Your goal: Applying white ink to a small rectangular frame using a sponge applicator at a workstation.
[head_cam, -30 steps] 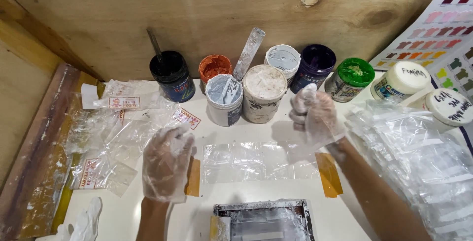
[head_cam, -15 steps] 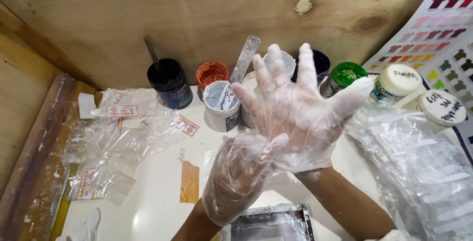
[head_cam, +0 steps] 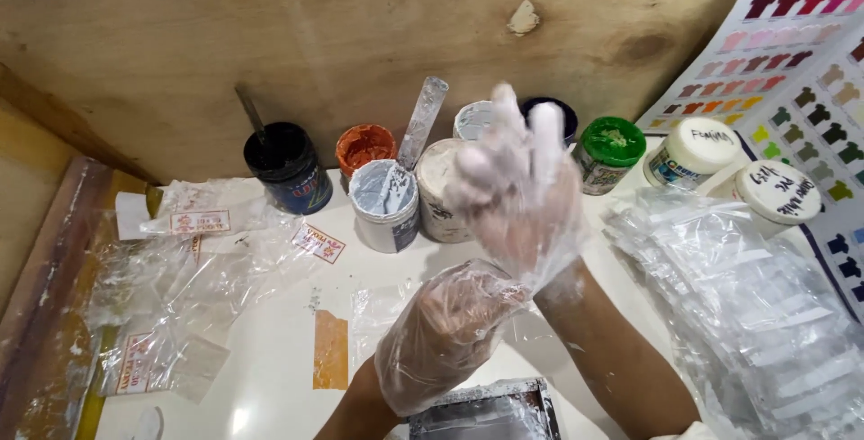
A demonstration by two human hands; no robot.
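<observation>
Here left hand [head_cam: 447, 332] pinches plastic glove [head_cam: 526, 215] cuff on raised, spread right hand [head_cam: 515, 184]; paint jars [head_cam: 385, 203] just behind.

Thin, crinkled, clear plastic disposable gloves on both hands, left hand [head_cam: 445, 332] and right hand [head_cam: 517, 188]; forearms unsleeved.

The raised right hand [head_cam: 517, 193] is motion-blurred, hiding most of two jars behind it (near the tabletop's far edge). The grey tray [head_cam: 486, 413] is cut off at the bottom.
</observation>
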